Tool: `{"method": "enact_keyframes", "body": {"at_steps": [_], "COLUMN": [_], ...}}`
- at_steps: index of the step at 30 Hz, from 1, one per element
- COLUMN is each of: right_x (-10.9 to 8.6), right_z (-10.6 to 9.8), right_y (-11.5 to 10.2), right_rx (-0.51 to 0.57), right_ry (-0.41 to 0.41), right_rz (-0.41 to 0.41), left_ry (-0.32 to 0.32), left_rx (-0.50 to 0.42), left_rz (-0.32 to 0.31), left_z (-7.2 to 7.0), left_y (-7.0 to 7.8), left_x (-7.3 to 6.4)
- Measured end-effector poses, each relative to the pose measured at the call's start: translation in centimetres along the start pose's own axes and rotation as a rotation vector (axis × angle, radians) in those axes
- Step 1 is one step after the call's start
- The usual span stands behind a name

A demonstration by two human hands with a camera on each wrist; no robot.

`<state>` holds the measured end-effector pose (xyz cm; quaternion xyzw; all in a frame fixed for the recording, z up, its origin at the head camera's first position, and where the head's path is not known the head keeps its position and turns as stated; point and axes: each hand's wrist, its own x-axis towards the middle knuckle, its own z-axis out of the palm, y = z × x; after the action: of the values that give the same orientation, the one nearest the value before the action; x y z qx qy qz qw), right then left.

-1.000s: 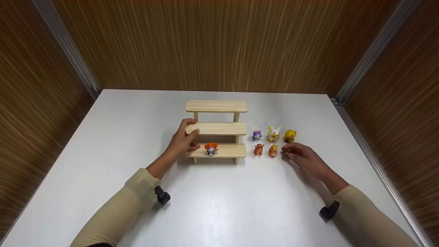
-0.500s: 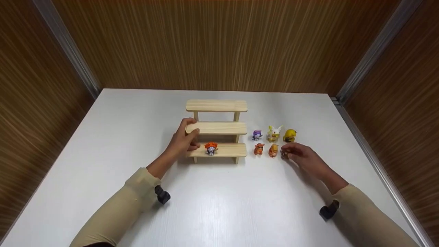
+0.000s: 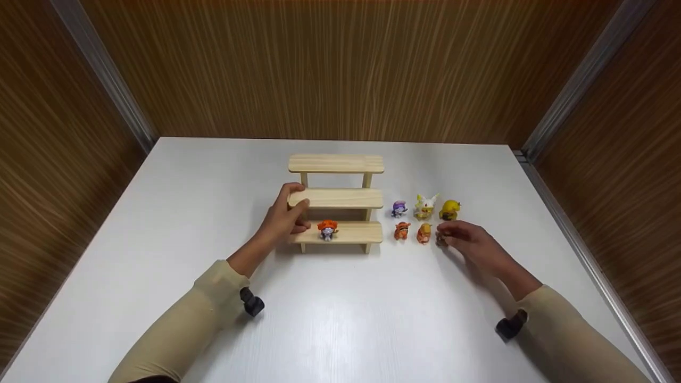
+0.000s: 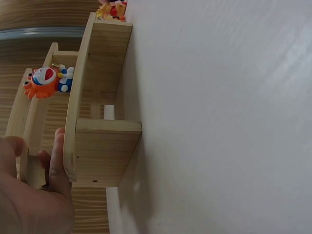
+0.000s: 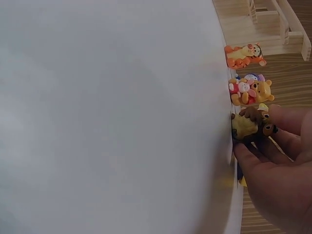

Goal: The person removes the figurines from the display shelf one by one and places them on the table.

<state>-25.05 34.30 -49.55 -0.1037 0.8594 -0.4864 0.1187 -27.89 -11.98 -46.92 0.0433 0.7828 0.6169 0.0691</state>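
A three-tier wooden display stand (image 3: 346,199) stands on the white table. My left hand (image 3: 277,217) grips the left end of its middle shelf, thumb on top. On the bottom shelf sits a blue-and-white cat figurine in an orange crab hat (image 4: 45,82). To the right of the stand, my right hand (image 3: 476,246) holds a brown animal figurine (image 5: 247,123) between thumb and fingers, at the end of the front row. Its base appears at the table surface; whether it touches cannot be told. Beside it are a bear figurine (image 5: 261,90) and a tiger figurine (image 5: 243,56).
Behind the front row stand a purple-hatted figurine (image 3: 399,209), a white-and-yellow eared figurine (image 3: 425,207) and a yellow figurine (image 3: 449,209). Wood-grain panels (image 3: 340,69) wall in the white table (image 3: 340,319) at the back and both sides.
Hardly anything differs. My right fingers shift very slightly around the brown figurine; my left hand keeps its grip on the shelf.
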Motion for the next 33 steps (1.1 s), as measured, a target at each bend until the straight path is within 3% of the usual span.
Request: {"method": "enact_keyframes", "body": {"at_steps": [10,21,33], "right_x": [-0.5,-0.8,-0.6], "right_z": [-0.7,-1.4,-0.3], "right_y": [-1.2,-3.6,-5.9], "right_rx": [-0.046,-0.019,-0.001], "right_ry": [0.029,0.071,0.077], "right_rz": [-0.001,-0.048,-0.106], "left_ry": [0.018,0.013,-0.006], "left_rx": [0.012,0.016,-0.006], "left_rz": [-0.006,0.002,-0.030], "left_z": [0.1,0.1,0.0], "left_y": [0.0,0.0,0.0], "left_x": [0.0,0.0,0.1]}}
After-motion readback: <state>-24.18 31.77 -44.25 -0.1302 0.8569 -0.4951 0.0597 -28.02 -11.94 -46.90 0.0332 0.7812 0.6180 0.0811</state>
